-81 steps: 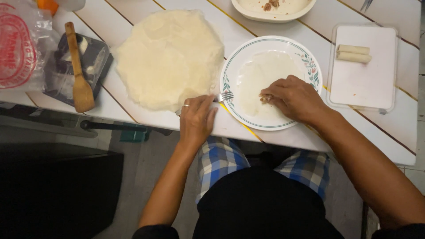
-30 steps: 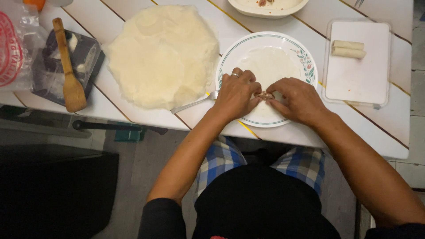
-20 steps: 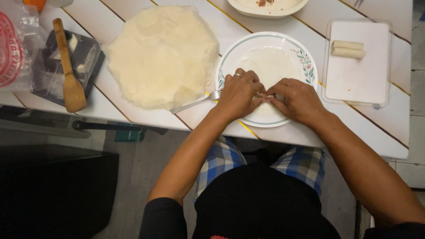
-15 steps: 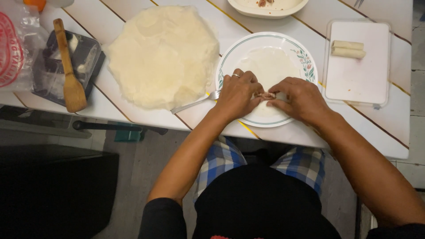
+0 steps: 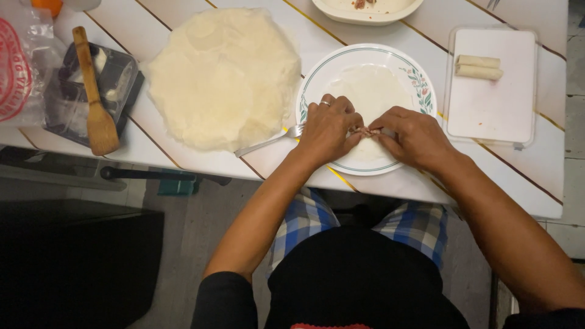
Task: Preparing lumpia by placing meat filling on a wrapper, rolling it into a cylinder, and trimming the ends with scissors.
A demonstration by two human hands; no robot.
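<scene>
Both hands work over a plate (image 5: 420, 85) that sits at the near edge of the counter (image 5: 390, 183). A thin, pale wrapper (image 5: 372, 91) lies flat on the plate, and a small line of pinkish filling (image 5: 364, 131) rests on its near part. The filling lies directly between the two sets of fingertips.

The left hand (image 5: 326, 128) comes in from the left, its fingers (image 5: 348, 131) curled and held close together, pinching the wrapper's near edge at the left end of the filling. A ring shows on one finger. The right hand (image 5: 414, 137) mirrors it from the right, fingers (image 5: 385, 131) bent and bunched, pinching at the filling's right end. The two sets of fingertips are just apart, with only the filling showing between them.

A fork (image 5: 268, 141) lies on the counter just left of the plate, its head touching the rim and partly under the left hand. Farther left sits a round stack of wrappers (image 5: 225, 76). Near the left edge, a wooden spatula (image 5: 94, 103) rests across a dark container (image 5: 116, 82), beside a plastic bag (image 5: 24, 67). Toward the right edge, a white tray (image 5: 487, 103) holds two finished rolls (image 5: 479, 67) at its far end. A white dish (image 5: 365, 11) sits at the far edge.
</scene>
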